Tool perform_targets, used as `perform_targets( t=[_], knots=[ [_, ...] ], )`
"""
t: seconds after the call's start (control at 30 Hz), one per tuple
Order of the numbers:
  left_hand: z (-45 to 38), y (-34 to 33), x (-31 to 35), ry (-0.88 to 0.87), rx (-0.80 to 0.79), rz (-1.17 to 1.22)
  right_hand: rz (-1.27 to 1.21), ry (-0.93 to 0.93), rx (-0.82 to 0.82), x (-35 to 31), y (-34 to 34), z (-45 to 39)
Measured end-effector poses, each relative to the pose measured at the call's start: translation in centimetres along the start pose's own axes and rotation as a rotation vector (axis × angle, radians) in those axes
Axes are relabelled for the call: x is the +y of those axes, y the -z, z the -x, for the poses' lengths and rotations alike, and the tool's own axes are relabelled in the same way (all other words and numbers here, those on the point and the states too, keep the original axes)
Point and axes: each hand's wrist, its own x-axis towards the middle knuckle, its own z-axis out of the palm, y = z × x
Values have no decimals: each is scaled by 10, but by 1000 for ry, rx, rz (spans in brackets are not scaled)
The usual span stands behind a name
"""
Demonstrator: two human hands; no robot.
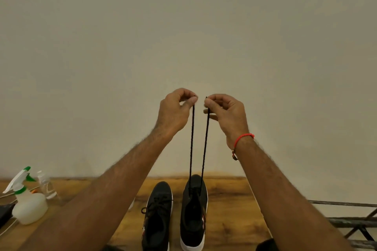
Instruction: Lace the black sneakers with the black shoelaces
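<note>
Two black sneakers stand side by side, toes toward the wall, on a wooden table (230, 206): the left sneaker (158, 216) appears already laced, a bow lying across its tongue, while the right sneaker (193, 214) is mid-job, both ends of its black shoelace (191, 142) drawn straight up from the front eyelets as two taut, near-parallel strands. The risk, judged from this pose, is uneven ends: if one strand is pulled harder than the other, the lace will slide through the bottom eyelets and leave one side short for the crossings still to come; a sharp upward tug could also tip or lift the light shoe, which nothing holds down, and knock it into its neighbour just beside it. A slipped pinch would drop an end back into the shoe. The left hand (173, 112) is raised well above the table, thumb and forefinger closed together on the top of the left strand, the other fingers curled in. The right hand (226, 114), a red thread bracelet (242, 138) at its wrist, pinches the right strand the same way, the lace tip (206, 98) poking just above the fingertips. The two hands are near each other but not touching. A spray bottle (28, 204) sits at the table's left edge.
</note>
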Motion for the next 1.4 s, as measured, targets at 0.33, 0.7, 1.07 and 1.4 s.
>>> perform_targets(
  t=[0.33,0.7,1.07,1.4],
  knots=[
    [42,6,-80,125,-89,-102,-14,-140,86,70,27,20],
    [131,-50,-211,327,-430,-307,365,-394,-225,208,15,62],
    [145,-73,-253,495,-614,-684,800,-312,-472,283,7,69],
    [143,-65,-268,721,-569,-339,909,-320,-602,288,1,87]
  ],
)
